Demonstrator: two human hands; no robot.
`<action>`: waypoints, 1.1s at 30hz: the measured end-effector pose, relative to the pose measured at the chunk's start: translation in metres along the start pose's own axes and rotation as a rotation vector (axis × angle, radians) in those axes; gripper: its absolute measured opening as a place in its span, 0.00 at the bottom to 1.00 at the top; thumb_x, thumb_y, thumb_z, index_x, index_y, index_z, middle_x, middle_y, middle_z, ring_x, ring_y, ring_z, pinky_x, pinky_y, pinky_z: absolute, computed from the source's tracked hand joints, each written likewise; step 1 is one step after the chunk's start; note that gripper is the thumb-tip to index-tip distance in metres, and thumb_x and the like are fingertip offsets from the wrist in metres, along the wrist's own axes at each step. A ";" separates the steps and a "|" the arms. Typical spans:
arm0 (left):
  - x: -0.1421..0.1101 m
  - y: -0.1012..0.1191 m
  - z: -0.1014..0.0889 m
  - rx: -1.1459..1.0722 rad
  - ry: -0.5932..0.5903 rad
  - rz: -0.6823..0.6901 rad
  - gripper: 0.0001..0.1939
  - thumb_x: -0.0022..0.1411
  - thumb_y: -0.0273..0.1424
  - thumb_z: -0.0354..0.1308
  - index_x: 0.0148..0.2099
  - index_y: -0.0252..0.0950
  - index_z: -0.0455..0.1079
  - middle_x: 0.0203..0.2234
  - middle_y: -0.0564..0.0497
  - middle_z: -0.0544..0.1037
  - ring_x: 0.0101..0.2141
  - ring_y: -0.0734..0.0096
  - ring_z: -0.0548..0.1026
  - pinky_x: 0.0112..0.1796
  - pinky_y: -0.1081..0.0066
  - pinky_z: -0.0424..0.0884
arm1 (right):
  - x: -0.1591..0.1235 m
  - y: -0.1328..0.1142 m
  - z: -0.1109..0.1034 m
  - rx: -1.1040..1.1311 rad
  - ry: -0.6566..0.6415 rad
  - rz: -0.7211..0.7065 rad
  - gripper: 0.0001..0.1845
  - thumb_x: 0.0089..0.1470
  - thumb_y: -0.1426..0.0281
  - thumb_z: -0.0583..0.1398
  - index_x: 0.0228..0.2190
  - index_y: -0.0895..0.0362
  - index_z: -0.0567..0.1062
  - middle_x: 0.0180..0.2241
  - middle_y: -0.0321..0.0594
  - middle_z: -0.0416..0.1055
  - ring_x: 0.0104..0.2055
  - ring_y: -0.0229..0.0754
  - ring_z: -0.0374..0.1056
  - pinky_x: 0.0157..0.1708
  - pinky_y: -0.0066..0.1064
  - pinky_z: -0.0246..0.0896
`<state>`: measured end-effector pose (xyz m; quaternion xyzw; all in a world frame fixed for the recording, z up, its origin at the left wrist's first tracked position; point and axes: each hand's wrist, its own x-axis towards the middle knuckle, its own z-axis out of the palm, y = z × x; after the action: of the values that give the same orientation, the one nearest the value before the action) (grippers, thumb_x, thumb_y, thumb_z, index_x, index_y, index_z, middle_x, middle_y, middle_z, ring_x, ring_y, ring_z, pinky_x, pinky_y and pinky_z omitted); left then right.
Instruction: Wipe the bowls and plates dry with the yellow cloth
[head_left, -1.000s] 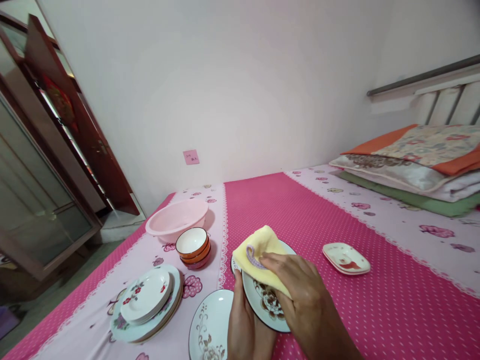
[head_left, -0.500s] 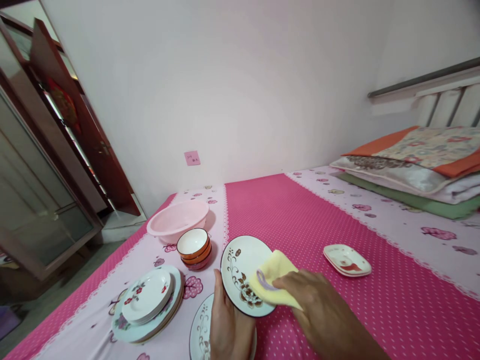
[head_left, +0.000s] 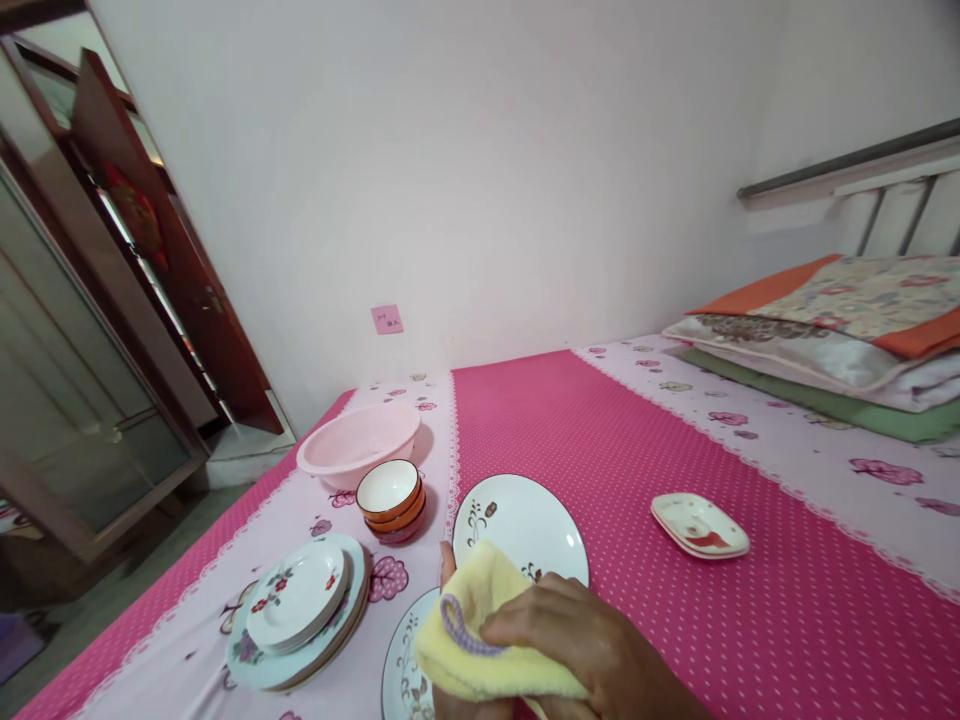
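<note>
A white plate (head_left: 536, 525) with a brown flower pattern and dark rim is held up by my left hand (head_left: 448, 562), which is mostly hidden behind the cloth; a thumb shows at the plate's left edge. My right hand (head_left: 577, 635) grips a yellow cloth (head_left: 480, 620) with a purple trim, over the plate's lower left part. Under my hands, another plate (head_left: 405, 650) of the same pattern lies on the bed, partly covered.
To the left is a stack of floral plates (head_left: 296, 605). Stacked orange bowls (head_left: 391, 500) stand beside a pink basin (head_left: 360, 440). Small square dishes (head_left: 699, 525) lie to the right. Folded bedding (head_left: 825, 320) is piled at the far right.
My right hand has moved the yellow cloth left and down across the plate, now covering most of my left hand. The held plate has shifted slightly right and turned.
</note>
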<state>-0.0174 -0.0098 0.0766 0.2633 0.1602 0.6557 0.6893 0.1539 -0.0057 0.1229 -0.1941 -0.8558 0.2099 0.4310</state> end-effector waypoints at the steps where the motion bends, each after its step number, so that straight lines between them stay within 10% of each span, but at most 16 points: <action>1: 0.000 0.000 0.001 -0.027 -0.010 -0.015 0.36 0.72 0.54 0.38 0.61 0.41 0.78 0.43 0.42 0.86 0.51 0.43 0.82 0.42 0.53 0.84 | 0.003 -0.001 0.001 -0.013 0.005 0.024 0.15 0.62 0.77 0.63 0.48 0.50 0.78 0.44 0.34 0.82 0.46 0.41 0.77 0.49 0.30 0.69; 13: 0.023 -0.038 0.027 -0.259 -0.057 -0.051 0.25 0.78 0.39 0.44 0.54 0.35 0.82 0.52 0.42 0.84 0.60 0.59 0.75 0.66 0.62 0.63 | 0.015 0.012 0.007 -0.461 0.334 -0.057 0.22 0.65 0.82 0.54 0.55 0.54 0.73 0.48 0.42 0.80 0.48 0.47 0.74 0.47 0.39 0.65; 24: 0.023 -0.025 0.012 -0.214 -0.217 -0.104 0.33 0.76 0.53 0.39 0.67 0.41 0.71 0.68 0.45 0.69 0.72 0.54 0.58 0.71 0.53 0.48 | 0.001 0.037 -0.012 -0.652 0.330 0.153 0.29 0.55 0.87 0.52 0.52 0.53 0.75 0.48 0.42 0.81 0.48 0.50 0.75 0.45 0.42 0.64; 33: 0.021 -0.010 0.011 -0.250 -0.134 0.003 0.31 0.77 0.51 0.41 0.60 0.40 0.78 0.57 0.42 0.80 0.62 0.52 0.74 0.69 0.50 0.55 | -0.017 0.031 -0.012 -0.660 0.299 0.049 0.23 0.61 0.81 0.52 0.49 0.51 0.77 0.43 0.41 0.83 0.45 0.49 0.79 0.42 0.41 0.73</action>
<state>-0.0011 0.0090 0.0825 0.2186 0.0304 0.6527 0.7248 0.1779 0.0137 0.1024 -0.3717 -0.8002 -0.0983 0.4604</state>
